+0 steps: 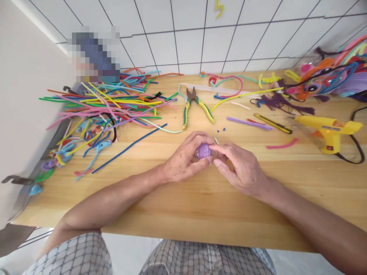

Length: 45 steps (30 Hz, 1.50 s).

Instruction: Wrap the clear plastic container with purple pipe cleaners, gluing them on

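My left hand point(187, 156) is closed around a small clear plastic piece wrapped in purple pipe cleaner point(204, 151), with thumb in front and fingers behind. My right hand point(242, 166) meets it from the right. Its index fingertip and thumb come close together at the wrapped piece's right end. What lies between those fingertips is too small to make out. A thin pale pointed tip point(216, 140) shows just beyond the right index finger; the rest of it is hidden. Beyond both hands, pliers point(197, 103) with yellow-green handles lie spread apart.
A heap of coloured pipe cleaners point(123, 103) covers the left back. On the right are a yellow glue gun point(329, 131) with a black cord, a utility knife point(272, 123) and a purple pipe cleaner point(249, 123). A colourful pipe-cleaner figure point(318, 84) sits at back right, near the tiled wall.
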### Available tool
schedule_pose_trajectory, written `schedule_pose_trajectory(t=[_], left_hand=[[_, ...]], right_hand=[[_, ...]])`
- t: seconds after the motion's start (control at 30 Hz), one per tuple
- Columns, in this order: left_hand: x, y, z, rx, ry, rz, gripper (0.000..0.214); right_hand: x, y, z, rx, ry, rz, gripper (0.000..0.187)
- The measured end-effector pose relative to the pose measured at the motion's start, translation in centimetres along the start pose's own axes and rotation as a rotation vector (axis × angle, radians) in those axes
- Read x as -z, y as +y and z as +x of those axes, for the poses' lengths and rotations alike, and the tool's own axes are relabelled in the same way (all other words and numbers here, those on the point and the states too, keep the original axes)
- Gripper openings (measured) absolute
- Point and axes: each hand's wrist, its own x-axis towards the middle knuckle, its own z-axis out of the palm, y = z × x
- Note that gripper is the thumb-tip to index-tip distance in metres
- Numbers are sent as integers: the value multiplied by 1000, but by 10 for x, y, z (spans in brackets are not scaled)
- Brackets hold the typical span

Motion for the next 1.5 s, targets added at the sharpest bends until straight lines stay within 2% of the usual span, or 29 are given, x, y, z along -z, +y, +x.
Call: schedule_pose_trajectory(t=[0.3, 0.47, 0.63, 0.8, 1.0, 1.2, 1.5], left_hand=[[-1, 2, -2, 36, 14, -37, 30], [0, -1, -4, 48, 21, -79, 29], [0, -5, -6, 27, 49, -151, 28], [-1, -5, -6, 78, 91, -181, 28], [-2, -3, -5, 72, 112, -197, 24], [-2, 0, -6, 136, 118, -188, 26], [-4, 1, -6, 131, 129, -199, 23]], right_hand=[[-14, 6, -2, -56, 56, 30, 41], [-18, 6, 0, -76, 66, 117, 44], [-20, 4, 4, -101, 55, 160, 47], [-27, 1, 7, -126, 90, 164, 51], [-30, -4, 5, -147, 112, 169, 49], [-32, -6, 6, -140, 129, 172, 47], [-31, -8, 7, -130, 133, 170, 48]])
